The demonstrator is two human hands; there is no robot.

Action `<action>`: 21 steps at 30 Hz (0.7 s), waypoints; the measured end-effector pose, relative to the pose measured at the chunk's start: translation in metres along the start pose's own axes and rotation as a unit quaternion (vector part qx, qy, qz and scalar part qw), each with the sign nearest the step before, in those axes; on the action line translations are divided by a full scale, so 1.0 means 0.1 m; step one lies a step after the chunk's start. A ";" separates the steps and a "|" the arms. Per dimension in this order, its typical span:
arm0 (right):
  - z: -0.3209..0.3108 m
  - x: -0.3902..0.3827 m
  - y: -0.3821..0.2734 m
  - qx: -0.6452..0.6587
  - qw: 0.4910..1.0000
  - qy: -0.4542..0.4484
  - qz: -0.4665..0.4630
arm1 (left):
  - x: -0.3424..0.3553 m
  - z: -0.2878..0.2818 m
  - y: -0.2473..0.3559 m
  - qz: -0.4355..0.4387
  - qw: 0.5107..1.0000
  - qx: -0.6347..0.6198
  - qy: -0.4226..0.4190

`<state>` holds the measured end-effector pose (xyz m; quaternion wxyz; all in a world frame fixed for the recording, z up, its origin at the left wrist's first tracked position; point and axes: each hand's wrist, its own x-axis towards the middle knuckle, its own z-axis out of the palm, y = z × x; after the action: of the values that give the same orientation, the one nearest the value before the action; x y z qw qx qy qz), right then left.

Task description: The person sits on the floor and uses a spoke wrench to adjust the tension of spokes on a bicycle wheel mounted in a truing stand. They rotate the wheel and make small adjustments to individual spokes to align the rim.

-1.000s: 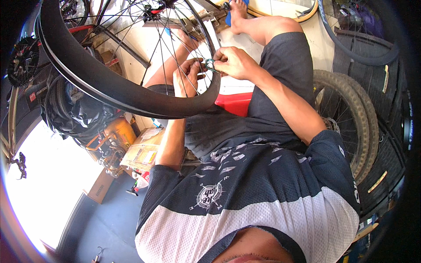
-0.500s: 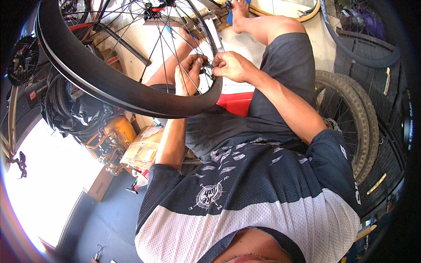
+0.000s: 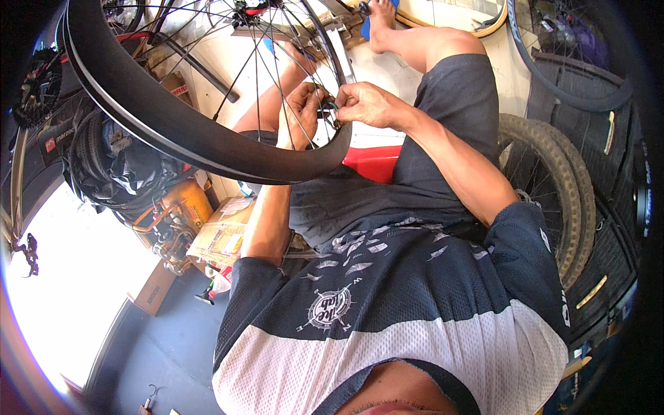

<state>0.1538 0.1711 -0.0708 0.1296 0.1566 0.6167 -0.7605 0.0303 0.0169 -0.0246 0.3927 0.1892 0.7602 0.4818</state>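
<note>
A bicycle wheel (image 3: pixel 200 135) with a deep black rim and thin dark spokes stands tilted in front of me. My left arm passes behind the rim, and my left hand (image 3: pixel 303 111) shows among the spokes. Its fingers are closed in a pinch beside the rim's right side. Opposite it, my right hand (image 3: pixel 370 106) is closed at the rim's outer edge, thumb and forefinger pinching a small dark tool (image 3: pixel 332 109). The two sets of fingertips nearly meet around it. What my left fingers hold is hidden by spokes and knuckles.
Knobby tires (image 3: pixel 570 200) lean on the right, beside my black shorts. A red seat (image 3: pixel 373 162) shows between my legs. A cardboard box (image 3: pixel 225 232) and an orange machine (image 3: pixel 188 204) stand at the left. The wheel's hub (image 3: pixel 249 14) is at the top.
The wheel has shifted slightly to the right and upward in view. Both hands stay at the same part of the rim, and more of the small tool shows between them.
</note>
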 end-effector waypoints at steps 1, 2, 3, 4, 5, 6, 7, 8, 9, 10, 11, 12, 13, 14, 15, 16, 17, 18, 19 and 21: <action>0.00 0.00 0.01 0.004 1.000 -0.002 0.006 | 0.00 0.01 0.01 -0.002 1.000 -0.011 0.002; 0.00 0.00 0.02 0.009 1.000 -0.004 0.011 | -0.01 0.02 0.02 -0.004 1.000 -0.021 0.003; 0.01 0.01 0.02 0.014 1.000 -0.006 0.016 | -0.01 0.01 0.02 0.000 1.000 -0.017 0.001; 0.02 0.01 0.03 0.033 0.999 -0.010 0.014 | -0.01 -0.01 0.02 0.004 1.000 -0.014 -0.001; 0.03 0.01 0.04 0.051 0.999 -0.013 0.013 | -0.01 -0.01 0.02 0.007 1.000 -0.010 -0.003; 0.05 0.01 0.06 0.070 0.997 -0.017 0.013 | -0.01 -0.02 0.01 0.013 1.000 -0.003 -0.003; 0.06 0.02 0.08 0.077 0.997 -0.017 0.011 | -0.01 -0.02 0.01 0.020 1.000 0.003 -0.003; 0.05 0.02 0.09 0.083 0.996 -0.015 0.008 | 0.00 -0.01 0.04 0.028 1.000 0.010 -0.004; 0.04 0.03 0.11 0.089 0.996 -0.012 0.006 | -0.01 -0.01 0.07 -0.003 1.000 0.014 -0.004; 0.03 0.02 0.12 0.075 0.997 -0.001 0.003 | -0.03 -0.02 0.11 -0.034 0.999 0.019 -0.005; 0.04 -0.01 0.07 0.062 0.998 0.008 0.001 | -0.05 -0.01 0.16 -0.067 0.997 0.023 -0.004; 0.04 -0.04 0.01 0.049 0.999 0.017 0.000 | -0.06 -0.02 0.18 -0.063 0.997 0.038 -0.002; 0.05 -0.04 -0.02 0.050 0.998 0.024 0.000 | -0.06 -0.03 0.20 -0.060 0.997 0.053 -0.001; 0.07 -0.05 -0.07 0.052 0.998 0.031 -0.001 | -0.07 -0.05 0.23 -0.056 0.996 0.071 0.001; 0.09 -0.05 -0.12 0.055 0.998 0.038 -0.002 | -0.08 -0.04 0.25 -0.058 0.995 0.077 0.005; 0.10 -0.06 -0.17 0.009 0.999 0.043 0.009 | -0.09 -0.05 0.23 -0.035 0.995 0.091 0.009; 0.11 -0.08 -0.27 -0.038 0.998 0.050 0.021 | -0.08 -0.05 0.19 -0.011 0.994 0.103 0.013; 0.14 -0.10 -0.34 -0.085 0.994 0.056 0.032 | -0.08 -0.06 0.17 0.013 0.993 0.116 0.016; 0.19 -0.12 -0.35 -0.095 0.992 0.088 0.002 | -0.07 -0.06 0.15 0.019 0.993 0.113 0.018; 0.18 -0.13 -0.43 -0.094 0.993 0.071 0.024 | -0.07 -0.05 0.18 0.029 0.994 0.107 0.023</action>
<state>0.1476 0.1627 -0.0234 0.1176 0.2124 0.6892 -0.6827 0.0293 0.0178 -0.0051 0.3390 0.2406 0.8102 0.4132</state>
